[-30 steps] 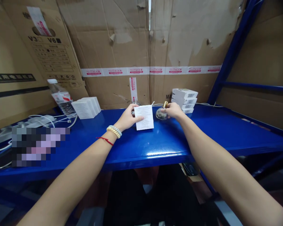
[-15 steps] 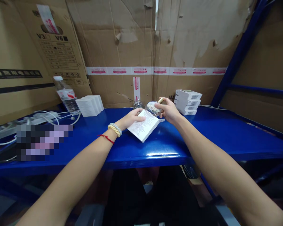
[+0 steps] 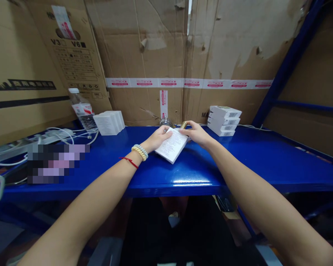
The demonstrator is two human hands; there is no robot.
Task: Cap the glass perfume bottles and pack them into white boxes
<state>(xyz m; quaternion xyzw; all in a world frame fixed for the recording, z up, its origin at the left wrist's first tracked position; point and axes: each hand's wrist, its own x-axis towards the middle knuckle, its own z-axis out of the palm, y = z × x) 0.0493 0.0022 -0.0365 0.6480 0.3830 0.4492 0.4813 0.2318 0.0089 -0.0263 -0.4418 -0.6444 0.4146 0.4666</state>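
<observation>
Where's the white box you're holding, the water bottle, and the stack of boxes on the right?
white box [image 3: 172, 145], head view, on its printed face.
water bottle [image 3: 82, 112], head view, on its label.
stack of boxes [image 3: 224, 120], head view, on the barcoded side.

Both arms are bare from the lower frame edge up to the hands, with no sleeves in view. The left hand [image 3: 157, 139] has a wrist carrying a coiled band [image 3: 140, 152] in pale yellow and light blue-grey loops, and just below it, toward 7 o'clock, a thin red string [image 3: 128, 161]. The right hand [image 3: 198, 133] and its wrist wear nothing.
</observation>
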